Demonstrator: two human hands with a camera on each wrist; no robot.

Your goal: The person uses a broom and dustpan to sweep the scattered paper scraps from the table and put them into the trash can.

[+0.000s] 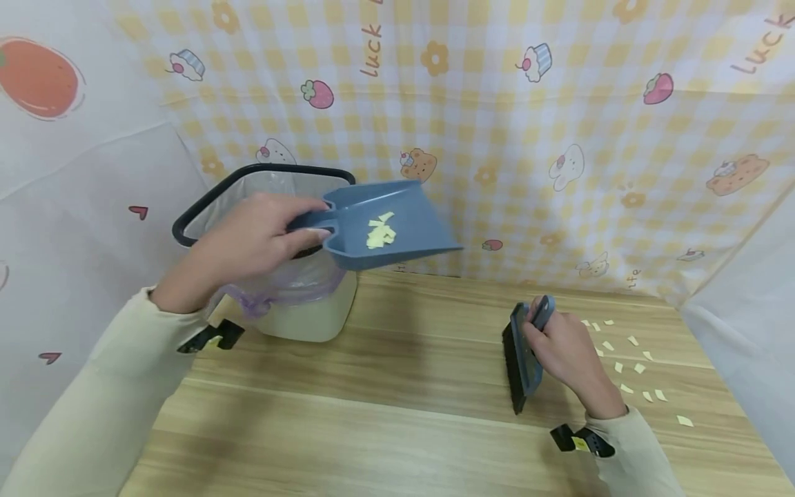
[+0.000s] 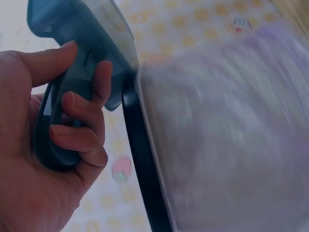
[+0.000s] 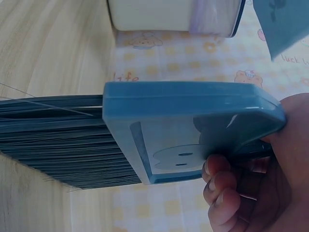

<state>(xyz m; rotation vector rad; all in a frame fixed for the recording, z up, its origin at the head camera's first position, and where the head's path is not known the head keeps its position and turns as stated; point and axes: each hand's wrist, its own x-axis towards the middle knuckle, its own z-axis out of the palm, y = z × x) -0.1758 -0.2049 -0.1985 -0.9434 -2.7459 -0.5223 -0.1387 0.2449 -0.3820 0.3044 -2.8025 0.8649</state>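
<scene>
My left hand grips the handle of a blue dustpan, raised at the right side of the trash bin. A small heap of pale yellow paper scraps lies in the pan. In the left wrist view, the fingers curl round the dustpan handle beside the bin's dark rim. Lower right, my right hand holds a blue brush by its handle, its dark bristles pointing away from the palm. The hand partly hides the brush handle.
More paper scraps are scattered on the wooden table right of the brush. A clear bag with purple edging lines the bin. Behind hangs a checked, patterned cloth; white cloth hangs at the left.
</scene>
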